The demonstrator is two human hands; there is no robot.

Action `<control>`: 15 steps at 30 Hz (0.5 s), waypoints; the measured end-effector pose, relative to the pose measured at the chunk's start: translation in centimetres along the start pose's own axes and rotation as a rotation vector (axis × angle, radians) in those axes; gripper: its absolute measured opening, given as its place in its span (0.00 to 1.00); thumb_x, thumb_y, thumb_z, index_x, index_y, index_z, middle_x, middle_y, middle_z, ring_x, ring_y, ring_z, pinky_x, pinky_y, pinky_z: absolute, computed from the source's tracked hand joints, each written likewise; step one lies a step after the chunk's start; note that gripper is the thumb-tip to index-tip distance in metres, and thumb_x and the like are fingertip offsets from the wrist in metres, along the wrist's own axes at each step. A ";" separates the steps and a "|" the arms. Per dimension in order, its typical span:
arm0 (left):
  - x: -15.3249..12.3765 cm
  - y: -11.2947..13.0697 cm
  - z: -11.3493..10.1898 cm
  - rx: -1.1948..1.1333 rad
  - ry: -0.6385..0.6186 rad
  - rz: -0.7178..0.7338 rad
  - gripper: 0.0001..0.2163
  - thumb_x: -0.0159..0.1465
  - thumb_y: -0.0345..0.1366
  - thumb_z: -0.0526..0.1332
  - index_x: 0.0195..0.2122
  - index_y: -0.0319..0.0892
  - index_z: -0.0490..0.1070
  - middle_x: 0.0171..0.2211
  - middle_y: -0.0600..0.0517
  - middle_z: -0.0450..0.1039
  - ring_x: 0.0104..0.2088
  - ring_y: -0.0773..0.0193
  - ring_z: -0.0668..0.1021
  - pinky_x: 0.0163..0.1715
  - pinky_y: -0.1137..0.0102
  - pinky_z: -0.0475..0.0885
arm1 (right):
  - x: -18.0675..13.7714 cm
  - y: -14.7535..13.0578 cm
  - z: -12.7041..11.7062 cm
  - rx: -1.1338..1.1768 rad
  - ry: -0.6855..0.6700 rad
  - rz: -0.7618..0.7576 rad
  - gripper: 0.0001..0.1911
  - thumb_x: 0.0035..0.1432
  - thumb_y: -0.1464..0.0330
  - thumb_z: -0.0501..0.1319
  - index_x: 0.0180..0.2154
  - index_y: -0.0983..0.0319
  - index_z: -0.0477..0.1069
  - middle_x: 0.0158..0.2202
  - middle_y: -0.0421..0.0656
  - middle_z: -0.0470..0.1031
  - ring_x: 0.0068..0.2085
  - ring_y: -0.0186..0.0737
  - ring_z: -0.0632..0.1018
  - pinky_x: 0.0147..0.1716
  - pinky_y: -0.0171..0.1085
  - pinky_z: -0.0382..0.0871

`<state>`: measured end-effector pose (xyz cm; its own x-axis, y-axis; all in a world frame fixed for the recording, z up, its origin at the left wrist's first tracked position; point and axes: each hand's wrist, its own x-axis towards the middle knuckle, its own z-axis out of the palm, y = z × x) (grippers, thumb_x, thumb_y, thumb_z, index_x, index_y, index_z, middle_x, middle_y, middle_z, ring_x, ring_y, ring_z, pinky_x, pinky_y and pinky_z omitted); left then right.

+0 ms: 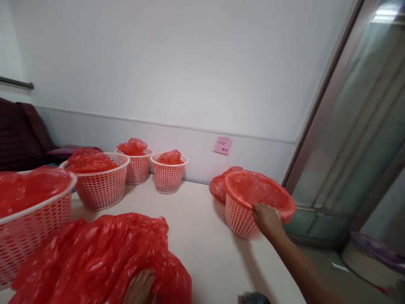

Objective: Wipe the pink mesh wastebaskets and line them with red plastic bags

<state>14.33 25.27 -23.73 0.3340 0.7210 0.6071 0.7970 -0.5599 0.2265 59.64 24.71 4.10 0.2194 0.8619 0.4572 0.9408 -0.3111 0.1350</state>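
Observation:
My right hand (267,219) reaches out and grips the near rim of a pink lattice basket (240,219) at the table's right edge. A red plastic bag (253,192) lines that basket and folds over its rim. My left hand (139,289) rests low at the front, partly buried under a heap of loose red plastic bags (104,257); its fingers lie on the plastic and are mostly covered.
Several pink baskets with red bags stand along the left and back: a large one (34,223), a medium one (104,185), two small ones (139,166) (169,173). A pink sticky note (223,145) hangs on the wall. A glass door (357,139) stands to the right.

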 end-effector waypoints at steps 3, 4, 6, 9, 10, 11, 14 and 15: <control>-0.3 -0.2 0.4 0.042 -0.069 0.026 0.16 0.54 0.44 0.61 0.43 0.58 0.79 0.46 0.50 0.80 0.45 0.47 0.81 0.44 0.54 0.80 | -1.2 -0.7 -1.0 0.042 0.015 -0.048 0.11 0.62 0.71 0.51 0.33 0.63 0.72 0.32 0.48 0.77 0.36 0.46 0.76 0.35 0.40 0.55; -0.4 -0.3 0.5 0.046 -0.074 0.016 0.16 0.54 0.44 0.61 0.43 0.58 0.79 0.46 0.50 0.80 0.46 0.47 0.81 0.45 0.54 0.80 | -1.7 -0.9 -1.3 0.061 0.018 -0.063 0.12 0.62 0.72 0.51 0.32 0.62 0.71 0.31 0.47 0.76 0.36 0.45 0.75 0.34 0.40 0.55; -0.5 -0.2 0.5 0.052 -0.083 -0.001 0.16 0.56 0.42 0.60 0.45 0.55 0.79 0.48 0.49 0.79 0.48 0.48 0.80 0.48 0.55 0.79 | -2.8 -1.5 -2.1 0.098 0.019 -0.103 0.12 0.61 0.72 0.50 0.30 0.61 0.70 0.30 0.46 0.76 0.35 0.43 0.74 0.35 0.40 0.56; -0.5 0.0 0.3 0.073 -0.107 0.004 0.16 0.57 0.43 0.60 0.46 0.54 0.78 0.49 0.50 0.79 0.49 0.49 0.80 0.48 0.57 0.79 | -5.0 -2.5 -3.5 0.204 0.013 -0.181 0.11 0.60 0.73 0.51 0.27 0.61 0.67 0.29 0.43 0.74 0.34 0.40 0.73 0.36 0.39 0.57; -0.4 0.1 0.2 0.079 -0.111 0.009 0.16 0.56 0.43 0.61 0.46 0.55 0.78 0.48 0.50 0.79 0.48 0.49 0.80 0.47 0.57 0.79 | -6.0 -3.0 -4.0 0.264 0.021 -0.206 0.10 0.59 0.73 0.52 0.26 0.60 0.65 0.28 0.42 0.73 0.34 0.40 0.72 0.36 0.39 0.58; -0.3 0.2 0.1 0.084 -0.111 0.011 0.16 0.55 0.44 0.61 0.45 0.56 0.78 0.48 0.50 0.79 0.47 0.48 0.81 0.46 0.57 0.80 | -7.0 -3.4 -4.6 0.328 0.035 -0.231 0.10 0.59 0.73 0.52 0.26 0.60 0.64 0.27 0.42 0.72 0.33 0.40 0.71 0.36 0.39 0.58; -0.1 0.3 -0.1 0.085 -0.082 0.025 0.15 0.56 0.41 0.62 0.45 0.53 0.78 0.47 0.49 0.80 0.47 0.48 0.81 0.46 0.57 0.80 | -10.5 -4.9 -6.9 0.476 0.086 -0.301 0.10 0.60 0.72 0.53 0.26 0.59 0.62 0.26 0.40 0.69 0.31 0.40 0.70 0.36 0.40 0.59; -0.1 0.3 -0.1 0.088 -0.063 0.037 0.15 0.56 0.40 0.62 0.44 0.51 0.78 0.47 0.49 0.80 0.47 0.49 0.81 0.46 0.58 0.80 | -11.7 -5.4 -7.7 0.501 0.092 -0.333 0.10 0.61 0.71 0.53 0.26 0.59 0.62 0.27 0.40 0.69 0.31 0.40 0.70 0.35 0.39 0.59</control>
<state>14.47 24.95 -23.63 0.3927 0.7263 0.5642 0.8236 -0.5507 0.1358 50.00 13.20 4.81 -0.1097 0.8352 0.5389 0.9671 0.2148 -0.1360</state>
